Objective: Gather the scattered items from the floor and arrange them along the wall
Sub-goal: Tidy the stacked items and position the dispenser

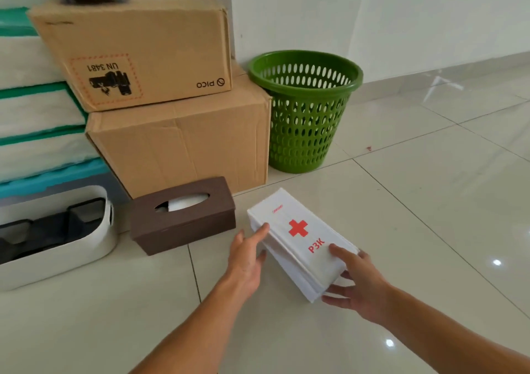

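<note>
A white first-aid box (298, 239) with a red cross and "P3K" lies on the tiled floor, angled toward the cardboard boxes. My left hand (248, 254) touches its left long side with straight fingers. My right hand (354, 283) holds its near end, thumb on top and fingers along the near face. A brown tissue box (183, 216) with a tissue in its slot sits on the floor just left of the first-aid box, apart from it.
Two stacked cardboard boxes (177, 144) stand behind the tissue box. A green perforated waste basket (304, 113) stands by the wall at their right. A white tray (57, 242) with dark contents lies at the left. Tiled floor (430, 201) spreads to the right.
</note>
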